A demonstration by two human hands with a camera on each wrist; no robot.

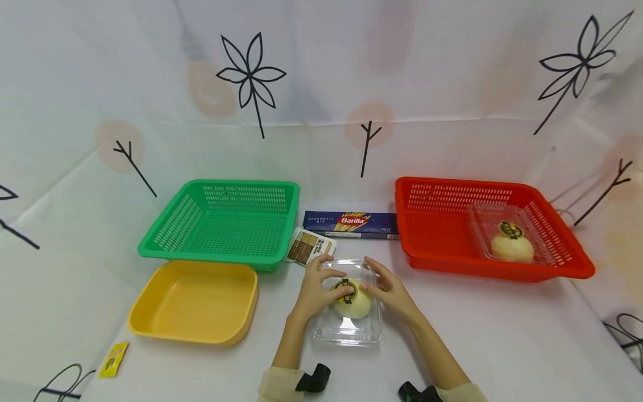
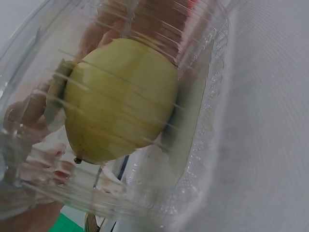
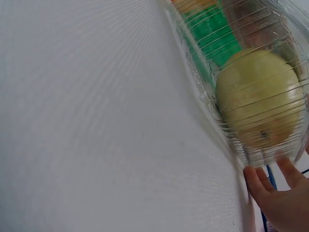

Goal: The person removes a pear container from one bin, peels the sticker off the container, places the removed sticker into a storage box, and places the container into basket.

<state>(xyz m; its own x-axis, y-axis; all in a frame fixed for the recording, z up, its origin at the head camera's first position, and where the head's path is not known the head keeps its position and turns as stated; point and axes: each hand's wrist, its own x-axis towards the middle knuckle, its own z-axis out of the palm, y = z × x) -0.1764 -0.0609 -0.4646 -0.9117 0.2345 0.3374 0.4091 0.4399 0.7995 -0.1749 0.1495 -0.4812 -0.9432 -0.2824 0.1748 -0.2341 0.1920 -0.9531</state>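
A clear plastic clamshell box [image 1: 348,334] stands on the white cloth between my two hands, its lid lying over a round, pale yellow-green fruit [image 1: 358,308]. On the lid is a yellow-and-black round sticker [image 1: 344,291]. My left hand [image 1: 317,289] grips the box's far left side, with the thumb across the lid near the sticker. At the far right corner, the fingers of my right hand [image 1: 394,297] hold the edge, thumb over the top. Both wrist views show the fruit through the ribbed plastic wall; in the right one, fingertips [image 3: 251,176] meet the box's end.
A red basket [image 1: 417,223] at right holds a similar boxed fruit [image 1: 512,247]. At left are a green basket [image 1: 241,223] and a yellow tub [image 1: 193,301]. A Barilla spaghetti box [image 1: 351,223], a flat labelled packet [image 1: 310,245] and a small yellow sachet [image 1: 114,360] lie about.
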